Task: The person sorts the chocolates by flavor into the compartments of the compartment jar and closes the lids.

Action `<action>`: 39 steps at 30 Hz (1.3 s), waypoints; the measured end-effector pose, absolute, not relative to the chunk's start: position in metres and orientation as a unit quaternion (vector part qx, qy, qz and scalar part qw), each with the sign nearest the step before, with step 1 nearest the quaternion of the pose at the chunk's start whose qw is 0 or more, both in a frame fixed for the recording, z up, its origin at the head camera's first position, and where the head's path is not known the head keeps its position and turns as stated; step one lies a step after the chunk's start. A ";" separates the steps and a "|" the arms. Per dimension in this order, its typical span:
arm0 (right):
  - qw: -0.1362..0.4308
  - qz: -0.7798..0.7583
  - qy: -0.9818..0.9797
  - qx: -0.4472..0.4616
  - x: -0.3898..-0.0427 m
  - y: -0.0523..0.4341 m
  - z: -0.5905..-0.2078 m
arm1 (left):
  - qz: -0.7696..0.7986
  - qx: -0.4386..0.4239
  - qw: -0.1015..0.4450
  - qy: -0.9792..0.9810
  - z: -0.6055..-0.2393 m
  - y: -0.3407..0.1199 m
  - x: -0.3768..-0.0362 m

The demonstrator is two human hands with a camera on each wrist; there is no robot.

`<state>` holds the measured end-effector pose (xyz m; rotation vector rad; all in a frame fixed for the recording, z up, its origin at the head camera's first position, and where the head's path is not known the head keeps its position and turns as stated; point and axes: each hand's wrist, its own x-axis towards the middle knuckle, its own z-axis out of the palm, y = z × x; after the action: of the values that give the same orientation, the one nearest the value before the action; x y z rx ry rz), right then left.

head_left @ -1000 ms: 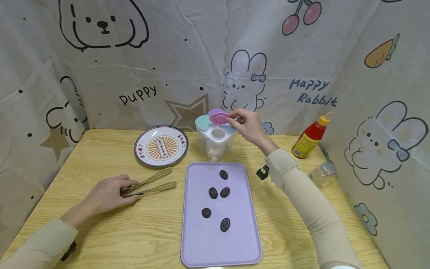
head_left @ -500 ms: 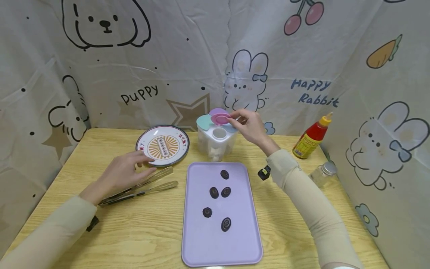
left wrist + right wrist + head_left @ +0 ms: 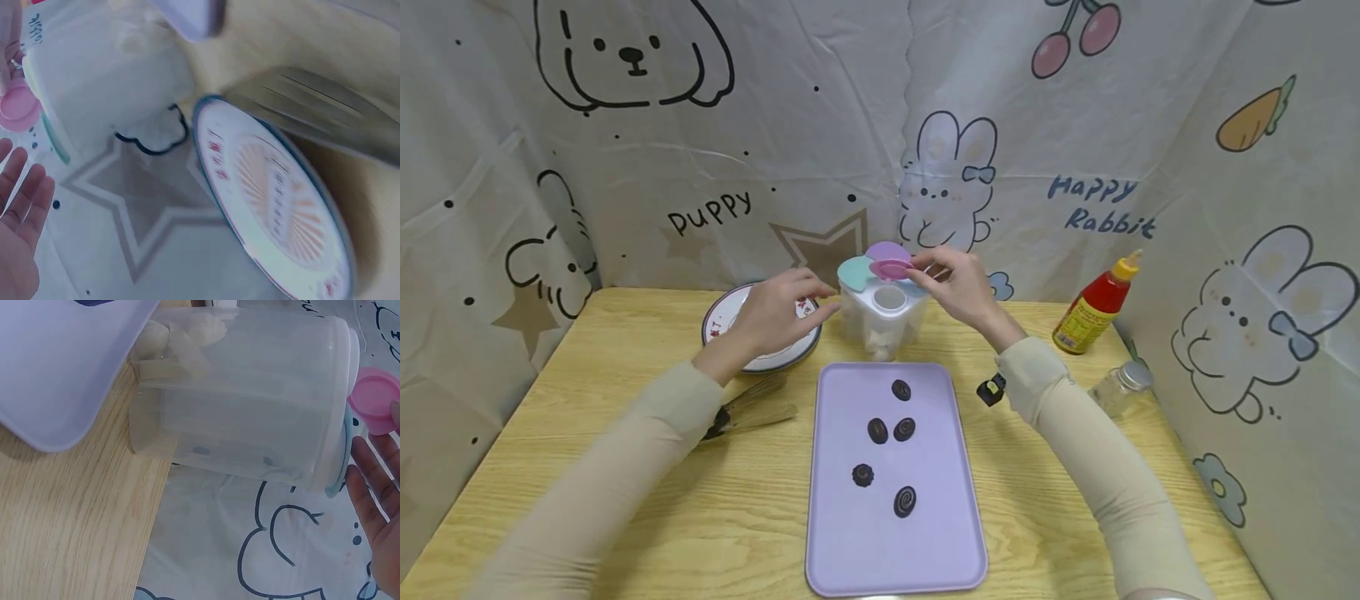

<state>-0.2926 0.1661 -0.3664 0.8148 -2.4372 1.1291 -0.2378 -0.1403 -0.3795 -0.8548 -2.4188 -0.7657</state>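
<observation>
A translucent storage canister (image 3: 881,323) stands at the back with its pink flap lid (image 3: 891,268) raised above a round opening. My right hand (image 3: 958,285) pinches that pink lid between thumb and fingers. Pale lumps (image 3: 187,337) lie inside the canister in the right wrist view. My left hand (image 3: 781,313) hovers over the plate (image 3: 721,315), its fingers loosely extended toward the canister's left side and holding nothing. Gold-coloured tongs (image 3: 763,417) lie on the table, partly hidden under the left forearm. In the left wrist view, the tongs' slotted end (image 3: 312,103) shows beside the plate.
A lilac tray (image 3: 887,554) with several dark chocolates (image 3: 905,429) lies in front of the canister. To the right stand a red sauce bottle (image 3: 1093,308) and a glass shaker (image 3: 1122,387). Printed cloth (image 3: 820,142) hangs behind and along the sides.
My left hand has let go of the tongs, leaving them on the table, and has moved up and right over the plate toward the canister. The right hand stays on the pink lid.
</observation>
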 end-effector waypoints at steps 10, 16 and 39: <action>0.178 0.385 -0.851 0.309 -0.287 0.167 -0.368 | -0.307 -0.282 0.270 -0.868 -0.376 -0.100 -0.260; 0.185 0.374 -0.844 0.338 -0.282 0.168 -0.373 | -0.312 -0.279 0.253 -0.872 -0.380 -0.088 -0.265; 0.224 0.220 -0.866 0.390 -0.268 0.171 -0.384 | -0.274 -0.331 0.221 -0.875 -0.392 -0.082 -0.257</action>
<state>-0.2685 0.1715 -0.3838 1.0772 -2.3892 0.6066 -0.2567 -0.0817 -0.3919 -0.9153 -2.4198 -0.7572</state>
